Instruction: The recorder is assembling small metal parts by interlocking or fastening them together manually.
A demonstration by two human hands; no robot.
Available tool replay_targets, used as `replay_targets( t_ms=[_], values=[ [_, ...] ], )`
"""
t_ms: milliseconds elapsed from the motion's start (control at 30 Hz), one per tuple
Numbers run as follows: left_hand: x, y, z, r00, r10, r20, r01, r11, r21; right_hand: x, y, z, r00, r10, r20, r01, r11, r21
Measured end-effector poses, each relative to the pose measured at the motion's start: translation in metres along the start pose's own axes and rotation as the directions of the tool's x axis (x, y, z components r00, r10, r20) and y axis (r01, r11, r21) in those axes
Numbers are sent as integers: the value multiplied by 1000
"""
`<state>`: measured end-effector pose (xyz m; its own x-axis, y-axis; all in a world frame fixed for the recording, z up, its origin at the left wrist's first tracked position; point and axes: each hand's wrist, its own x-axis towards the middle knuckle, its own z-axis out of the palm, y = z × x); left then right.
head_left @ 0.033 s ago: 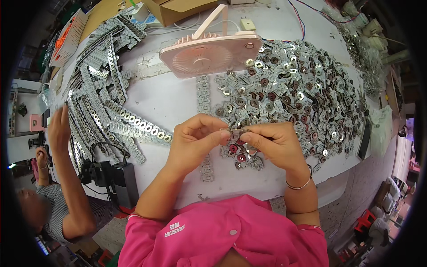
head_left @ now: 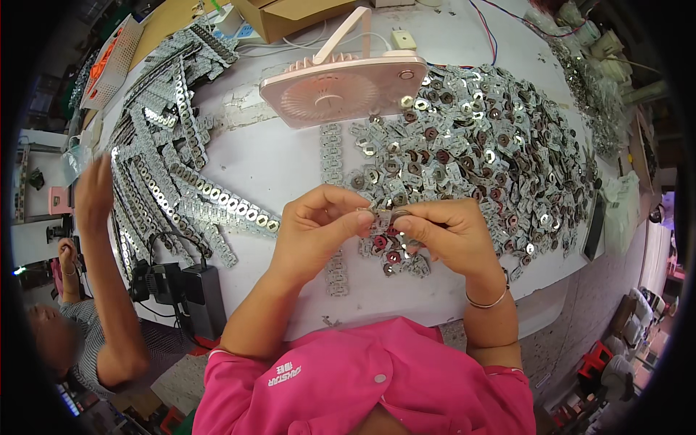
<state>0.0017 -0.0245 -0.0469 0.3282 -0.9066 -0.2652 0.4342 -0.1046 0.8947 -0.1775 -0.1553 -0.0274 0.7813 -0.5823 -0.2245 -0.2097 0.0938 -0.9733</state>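
My left hand point(head_left: 319, 235) and my right hand point(head_left: 449, 235) meet over the near left edge of a big pile of small metal parts point(head_left: 471, 145). Thumb and forefinger of the left pinch a small silvery plate-like part point(head_left: 380, 214). My right hand's thumb and forefinger are closed at its other side, on what looks like a small round dark metal piece point(head_left: 398, 214). Fingertips hide much of both. A straight row of linked flat parts point(head_left: 331, 156) runs on the white table beneath my left hand, its near end showing beside my wrist.
A pink fan point(head_left: 341, 90) stands beyond my hands. Many metal strips point(head_left: 174, 167) lie heaped at left, near a black box-shaped device point(head_left: 203, 297) with cables. A co-worker's arm point(head_left: 109, 254) reaches in there. A white basket point(head_left: 112, 61) stands far left.
The co-worker's raised hand has moved slightly farther away and is blurred. My right fingers have shifted a little at the held part; my left hand stays in place.
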Motion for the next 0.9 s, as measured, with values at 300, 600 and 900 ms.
replay_targets(
  t_ms=[300, 600, 900],
  values=[
    [-2, 0, 6, 995, 98, -32, -96, 993, 65, -1, -8, 6, 998, -5, 70, 6, 1000, -2],
    [4, -6, -4, 982, -169, 88, 188, 930, -315, -5, 1, 18, 998, 5, 58, -13, 991, 137],
    [1, -7, -8, 947, -181, 265, 285, 856, -432, -7, 2, 19, 994, -99, 51, 87, 975, 203]
  ],
)
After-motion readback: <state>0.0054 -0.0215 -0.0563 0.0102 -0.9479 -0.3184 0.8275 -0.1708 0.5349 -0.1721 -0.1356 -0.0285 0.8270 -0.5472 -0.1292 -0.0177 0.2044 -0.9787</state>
